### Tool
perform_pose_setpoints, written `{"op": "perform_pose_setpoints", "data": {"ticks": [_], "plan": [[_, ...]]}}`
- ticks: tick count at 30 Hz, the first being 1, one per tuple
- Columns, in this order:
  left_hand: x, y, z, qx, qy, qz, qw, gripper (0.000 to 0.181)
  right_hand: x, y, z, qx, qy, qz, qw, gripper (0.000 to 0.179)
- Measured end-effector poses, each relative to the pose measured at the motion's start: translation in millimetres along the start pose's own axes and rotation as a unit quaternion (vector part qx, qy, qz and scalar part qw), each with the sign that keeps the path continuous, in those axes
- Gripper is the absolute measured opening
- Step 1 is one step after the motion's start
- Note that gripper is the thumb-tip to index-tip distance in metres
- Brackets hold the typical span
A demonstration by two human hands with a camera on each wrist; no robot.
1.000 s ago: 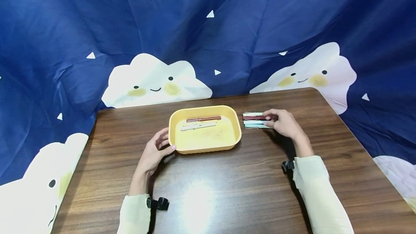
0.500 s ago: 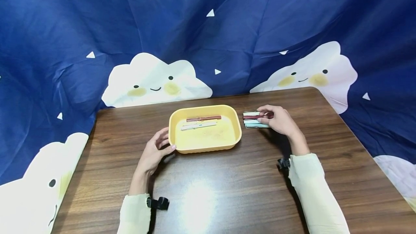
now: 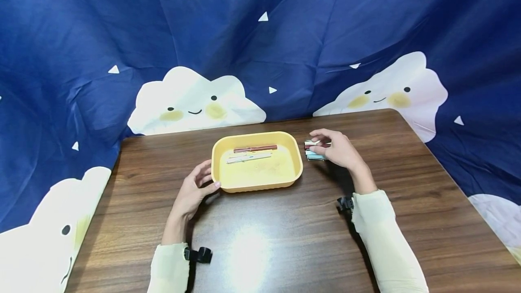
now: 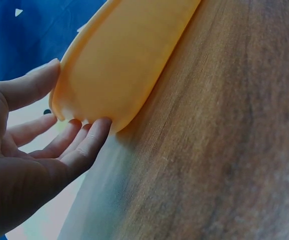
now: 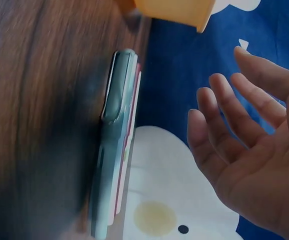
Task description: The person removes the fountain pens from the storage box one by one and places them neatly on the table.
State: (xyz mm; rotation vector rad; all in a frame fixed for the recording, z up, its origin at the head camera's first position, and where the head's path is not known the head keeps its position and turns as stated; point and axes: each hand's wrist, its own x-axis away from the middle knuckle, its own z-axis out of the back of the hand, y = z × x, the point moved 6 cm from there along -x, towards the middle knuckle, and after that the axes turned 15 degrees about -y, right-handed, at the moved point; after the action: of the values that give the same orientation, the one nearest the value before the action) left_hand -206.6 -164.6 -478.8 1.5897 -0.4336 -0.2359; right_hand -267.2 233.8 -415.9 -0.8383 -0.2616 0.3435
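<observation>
My left hand holds the left end of a yellow plastic tray, thumb at the rim. In the left wrist view the fingertips meet the tray's outer wall low down. Inside the tray lie a dark red pen and a white pen with a clip. Right of the tray several capped pens lie side by side, with a teal pen nearest in the right wrist view and a dark red pen among them. Above these pens hovers my right hand, fingers bent loosely and nothing between them.
The brown wooden table carries tray and pens, its far edge close behind them. A blue curtain with white clouds hangs past that edge. Black camera mounts sit at both wrists.
My right hand has moved left along the row of pens toward the tray, covering more of them in the head view. The left hand and the tray have stayed in place.
</observation>
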Motion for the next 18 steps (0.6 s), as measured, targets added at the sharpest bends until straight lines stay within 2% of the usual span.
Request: {"op": "perform_pose_setpoints", "data": {"ticks": [7, 18], "plan": [[-1.0, -1.4, 0.5, -0.001, -0.001, 0.000, 1.0000, 0.075, -5.9, -15, -6, -0.027, -0.006, 0.007, 0.9996, 0.045], [0.1, -0.5, 0.3, -0.001, -0.001, 0.001, 1.0000, 0.074, -13.6, -27, -14, -0.032, -0.010, 0.019, 0.9993, 0.046]]}}
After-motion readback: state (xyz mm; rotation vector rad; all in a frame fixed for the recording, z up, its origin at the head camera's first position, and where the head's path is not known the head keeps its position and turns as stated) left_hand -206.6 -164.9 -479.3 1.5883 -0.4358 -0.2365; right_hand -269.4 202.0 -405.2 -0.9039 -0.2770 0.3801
